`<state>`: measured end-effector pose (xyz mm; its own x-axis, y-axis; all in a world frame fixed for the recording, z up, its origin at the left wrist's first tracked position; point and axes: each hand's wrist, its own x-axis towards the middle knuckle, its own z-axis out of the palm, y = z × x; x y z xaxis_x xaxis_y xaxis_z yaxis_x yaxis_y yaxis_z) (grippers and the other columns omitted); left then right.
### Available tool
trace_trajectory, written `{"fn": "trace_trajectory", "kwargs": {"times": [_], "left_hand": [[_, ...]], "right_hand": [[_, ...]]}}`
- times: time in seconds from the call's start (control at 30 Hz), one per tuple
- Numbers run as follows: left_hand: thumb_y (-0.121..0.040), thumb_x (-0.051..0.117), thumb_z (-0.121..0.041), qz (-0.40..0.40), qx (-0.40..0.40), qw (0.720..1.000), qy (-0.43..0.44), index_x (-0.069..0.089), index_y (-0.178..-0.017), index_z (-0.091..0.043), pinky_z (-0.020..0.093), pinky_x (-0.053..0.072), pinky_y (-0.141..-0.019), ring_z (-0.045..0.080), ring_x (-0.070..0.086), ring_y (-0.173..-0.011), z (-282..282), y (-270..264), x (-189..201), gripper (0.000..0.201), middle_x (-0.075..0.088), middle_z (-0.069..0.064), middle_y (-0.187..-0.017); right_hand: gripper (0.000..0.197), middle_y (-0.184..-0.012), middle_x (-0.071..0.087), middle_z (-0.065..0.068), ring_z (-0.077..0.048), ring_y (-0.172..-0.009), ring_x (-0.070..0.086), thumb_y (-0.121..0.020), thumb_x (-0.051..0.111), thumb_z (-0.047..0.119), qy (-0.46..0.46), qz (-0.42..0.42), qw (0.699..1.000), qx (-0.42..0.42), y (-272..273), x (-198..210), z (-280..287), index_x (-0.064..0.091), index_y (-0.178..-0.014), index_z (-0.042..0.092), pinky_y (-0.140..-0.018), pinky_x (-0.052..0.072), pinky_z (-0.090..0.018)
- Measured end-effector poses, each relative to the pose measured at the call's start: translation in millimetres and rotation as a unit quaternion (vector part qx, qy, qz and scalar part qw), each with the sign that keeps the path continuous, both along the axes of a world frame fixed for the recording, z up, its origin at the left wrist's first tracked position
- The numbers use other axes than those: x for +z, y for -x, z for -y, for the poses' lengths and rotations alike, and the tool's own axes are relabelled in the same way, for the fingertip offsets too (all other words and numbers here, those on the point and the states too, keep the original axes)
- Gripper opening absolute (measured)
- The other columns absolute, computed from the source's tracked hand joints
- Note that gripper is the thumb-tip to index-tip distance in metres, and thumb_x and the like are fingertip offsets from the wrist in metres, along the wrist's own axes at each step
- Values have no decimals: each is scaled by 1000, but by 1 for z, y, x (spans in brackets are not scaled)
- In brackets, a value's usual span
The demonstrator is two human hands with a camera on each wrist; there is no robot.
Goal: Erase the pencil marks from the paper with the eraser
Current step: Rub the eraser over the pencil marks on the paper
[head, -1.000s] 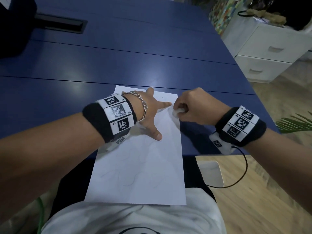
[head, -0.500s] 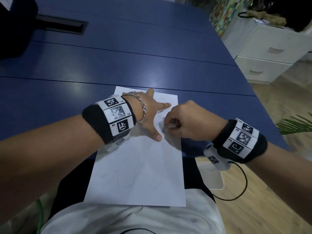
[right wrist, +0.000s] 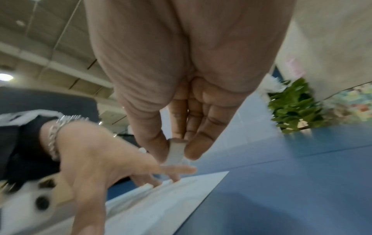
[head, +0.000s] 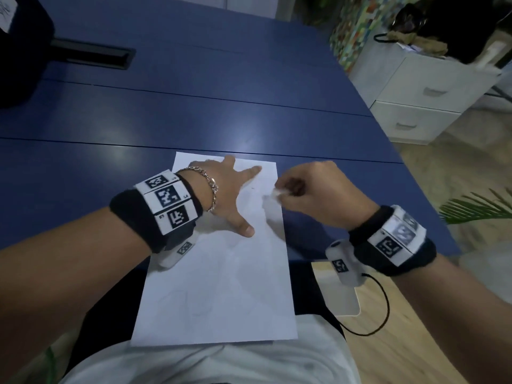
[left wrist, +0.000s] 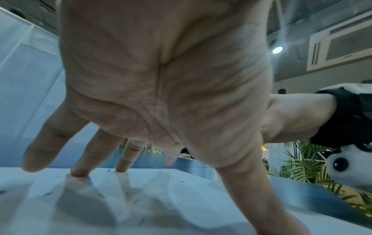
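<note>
A white sheet of paper (head: 221, 286) lies on the blue table (head: 194, 112), its near end over the table's edge, with faint pencil marks (head: 194, 303) low on it. My left hand (head: 232, 195) is spread flat on the upper part of the paper (left wrist: 141, 198), its fingertips (left wrist: 78, 172) pressing down. My right hand (head: 307, 189) hovers at the sheet's right edge and pinches a small white eraser (head: 278, 193) between thumb and fingers. In the right wrist view the eraser (right wrist: 175, 151) hangs above the paper (right wrist: 161, 206), next to the left hand (right wrist: 96, 162).
A white drawer unit (head: 426, 101) stands to the right of the table. A black cable hatch (head: 91, 55) is set into the far tabletop and a dark object (head: 22, 51) sits at the far left. A plant (head: 482, 209) is at the right.
My right hand, which had come in over the paper beside the left thumb half a second ago, has moved back up and right to the sheet's edge. The left hand has stayed put.
</note>
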<state>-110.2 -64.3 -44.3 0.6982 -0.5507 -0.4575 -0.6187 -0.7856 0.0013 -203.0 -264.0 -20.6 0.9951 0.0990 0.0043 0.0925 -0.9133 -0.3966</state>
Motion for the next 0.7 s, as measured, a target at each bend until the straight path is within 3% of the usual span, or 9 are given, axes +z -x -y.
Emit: {"fn": "trace_trajectory", "kwargs": {"times": [0.1, 0.2, 0.27, 0.33, 0.4, 0.43, 0.5, 0.57, 0.7], "left_hand": [[-53, 61, -99, 16, 40, 998, 50, -12, -161, -39, 51, 42, -103, 35, 48, -137, -10, -2, -4, 145, 30, 6, -160], [-78, 59, -85, 31, 69, 991, 113, 0, -165, -26, 55, 31, -117, 30, 33, -151, -27, -15, 1, 120, 25, 6, -167], [-94, 57, -65, 48, 57, 986, 151, 13, -164, -24, 55, 32, -118, 27, 34, -150, -46, -26, 7, 93, 27, 4, -166], [-101, 56, -49, 33, 19, 984, 175, 25, -162, -24, 43, 34, -117, 22, 41, -143, -69, -34, 16, 73, 34, 0, -163], [-102, 59, -39, 18, -5, 983, 180, 38, -158, -29, 28, 34, -106, 11, 48, -123, -91, -37, 25, 61, 45, -7, -156], [-101, 62, -36, 18, -10, 984, 179, 44, -154, -32, 26, 34, -100, 9, 51, -117, -101, -37, 28, 56, 51, -10, -150], [-97, 68, -33, 20, -20, 984, 176, 51, -147, -37, 29, 38, -97, 13, 55, -112, -118, -34, 29, 53, 59, -10, -140], [-90, 74, -37, -1, -24, 984, 177, 50, -146, -40, 27, 40, -99, 11, 54, -118, -132, -27, 24, 60, 58, -14, -140], [-84, 75, -53, -37, -30, 989, 142, 37, -156, -38, 21, 29, -113, 1, 36, -142, -147, -12, 4, 83, 34, -24, -161]], "right_hand": [[11, -85, 77, 15, -2, -82, 72, -91, 76, 38, -69, 22, 995, -64, 23, 6, 11, 77, -93, 28, -82, 59, -32], [9, -88, 77, 19, 0, -85, 73, -91, 77, 38, -141, 19, 984, -106, 53, 8, 8, 78, -92, 29, -85, 61, -32], [5, -89, 78, 20, 0, -85, 73, -91, 77, 36, -171, 9, 978, -123, 71, 5, 2, 79, -92, 30, -85, 61, -33], [6, -90, 78, 20, -1, -85, 74, -89, 78, 34, -187, -3, 973, -134, 86, 2, -4, 79, -95, 32, -85, 61, -34], [9, -89, 77, 21, 0, -83, 73, -86, 80, 32, -193, -5, 972, -134, 98, 0, -11, 79, -95, 33, -82, 60, -29], [9, -88, 77, 21, 0, -82, 73, -85, 80, 31, -195, -2, 972, -129, 102, -1, -15, 79, -94, 34, -79, 59, -25], [11, -87, 76, 22, -1, -81, 73, -84, 82, 29, -200, 0, 973, -119, 109, 0, -23, 79, -93, 36, -74, 56, -20], [14, -88, 76, 21, -3, -80, 73, -83, 83, 29, -203, -5, 973, -106, 113, -2, -30, 78, -94, 37, -71, 56, -18], [17, -89, 74, 21, -6, -80, 73, -83, 83, 31, -198, -17, 976, -94, 116, -6, -38, 77, -95, 40, -62, 49, -12]]}}
